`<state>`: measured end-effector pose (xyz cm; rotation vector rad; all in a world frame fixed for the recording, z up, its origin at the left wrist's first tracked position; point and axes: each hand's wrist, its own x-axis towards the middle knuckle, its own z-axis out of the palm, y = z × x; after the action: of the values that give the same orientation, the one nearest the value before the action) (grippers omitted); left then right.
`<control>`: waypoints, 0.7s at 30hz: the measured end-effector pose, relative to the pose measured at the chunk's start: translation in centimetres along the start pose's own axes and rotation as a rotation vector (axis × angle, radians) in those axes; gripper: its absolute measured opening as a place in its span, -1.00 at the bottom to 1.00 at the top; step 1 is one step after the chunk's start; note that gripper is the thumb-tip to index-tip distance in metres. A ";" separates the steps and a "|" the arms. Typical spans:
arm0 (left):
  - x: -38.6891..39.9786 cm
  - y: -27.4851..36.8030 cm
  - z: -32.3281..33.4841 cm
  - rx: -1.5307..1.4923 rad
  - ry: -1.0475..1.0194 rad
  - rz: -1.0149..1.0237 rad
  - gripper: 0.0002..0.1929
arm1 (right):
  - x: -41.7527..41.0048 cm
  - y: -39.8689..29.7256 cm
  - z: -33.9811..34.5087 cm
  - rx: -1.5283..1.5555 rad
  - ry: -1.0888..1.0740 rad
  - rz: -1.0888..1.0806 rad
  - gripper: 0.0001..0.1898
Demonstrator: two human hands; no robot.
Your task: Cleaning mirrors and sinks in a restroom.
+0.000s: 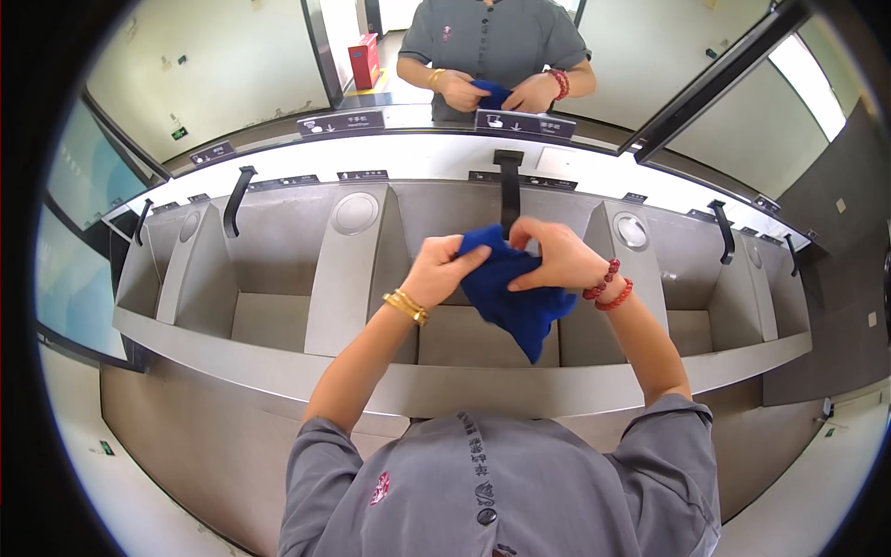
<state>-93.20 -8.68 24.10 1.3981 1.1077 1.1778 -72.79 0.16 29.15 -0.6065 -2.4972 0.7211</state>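
Observation:
A dark blue cloth [511, 296] hangs in folds over the middle sink basin [480, 334], one corner pointing down towards the front rim. My left hand [445, 268] pinches its upper left part between thumb and fingers; gold bangles circle that wrist. On the cloth's right side is my right hand [560, 257], thumb on the front face and index finger curled above the top edge. Its other fingers are partly hidden. Red bead bracelets are on the right wrist. Just behind the cloth a black tap [510, 188] reaches down, its lower end covered by cloth and hand.
Grey dividers with round lids [355, 213] separate the basins. Another black tap [240, 202] stands left, and one [722, 233] right. Small signs [525, 124] line the ledge below a mirror [223, 56], which reflects my hands and a red box [365, 63]. The counter's front rim [487, 390] runs before me.

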 end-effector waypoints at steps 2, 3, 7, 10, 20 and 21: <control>-0.6 0.0 0.3 -0.222 0.203 0.063 -0.79 | -2.8 3.0 -0.1 -0.022 -0.288 0.185 -0.72; -0.8 0.0 0.2 -0.353 0.306 -0.004 -0.81 | -4.3 4.3 -0.2 -0.024 -0.279 0.193 -0.72; -1.7 -0.2 -2.8 -0.471 0.683 -0.160 -0.82 | -7.8 5.8 -2.5 -0.106 -0.154 0.221 -0.84; -3.2 -2.4 -6.9 -0.275 0.694 -0.273 -0.86 | -7.6 2.2 -5.0 0.263 -0.134 0.302 -0.90; -1.4 -0.5 1.9 0.535 -0.232 0.123 0.03 | 3.7 -7.6 -8.2 0.258 0.094 -0.170 -0.84; -0.9 -1.0 5.1 0.264 -0.286 0.094 -0.05 | 5.2 -7.6 -7.1 0.321 0.027 -0.063 -0.85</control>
<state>-88.29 -10.06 22.60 1.7765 1.0281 0.8819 -75.21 -0.24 40.48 -0.4150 -2.2964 1.0532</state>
